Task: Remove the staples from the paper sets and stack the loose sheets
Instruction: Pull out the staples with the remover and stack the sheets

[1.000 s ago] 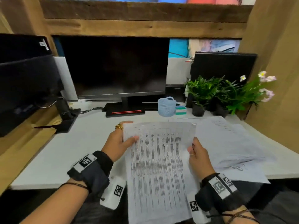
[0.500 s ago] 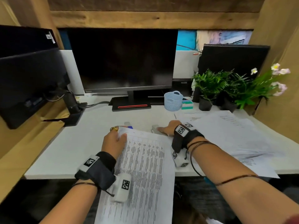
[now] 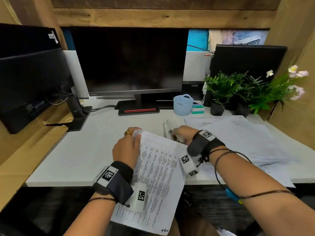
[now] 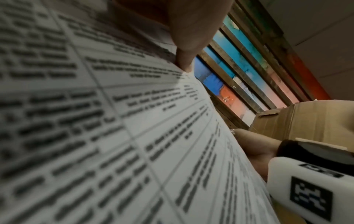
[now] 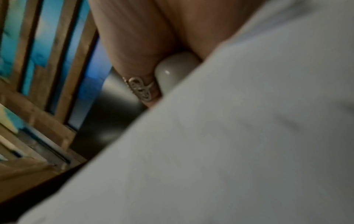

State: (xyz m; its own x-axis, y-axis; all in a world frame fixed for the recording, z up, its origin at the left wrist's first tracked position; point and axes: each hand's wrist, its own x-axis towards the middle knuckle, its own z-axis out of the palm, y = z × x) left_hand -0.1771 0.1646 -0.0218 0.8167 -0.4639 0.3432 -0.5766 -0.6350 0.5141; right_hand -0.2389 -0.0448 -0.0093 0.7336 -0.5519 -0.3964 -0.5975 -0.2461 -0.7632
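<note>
I am looking at the paper set (image 3: 153,176), a printed table sheet that is lying at an angle on the white desk (image 3: 85,150), its near end hanging over the desk's front edge. My left hand (image 3: 127,149) is gripping its far left corner, thumb and fingers curled round the paper edge; in the left wrist view the thumb (image 4: 184,60) is pressing down on the printed page (image 4: 114,121). My right hand (image 3: 182,135) is lying just beyond the sheet's far right corner, fingers curled round a small white tool (image 3: 167,129) with a metal part; I am taking it for the staple remover, though blur is hiding its shape. The right wrist view is showing a rounded white end (image 5: 172,71) wedged between the fingers, beside a ringed finger (image 5: 141,89).

To the right, loose sheets (image 3: 238,137) are spreading over the desk, touching the right forearm's side. Behind them, potted plants (image 3: 238,92) are standing; a light blue basket (image 3: 183,104) is sitting near the dark monitor (image 3: 131,62).
</note>
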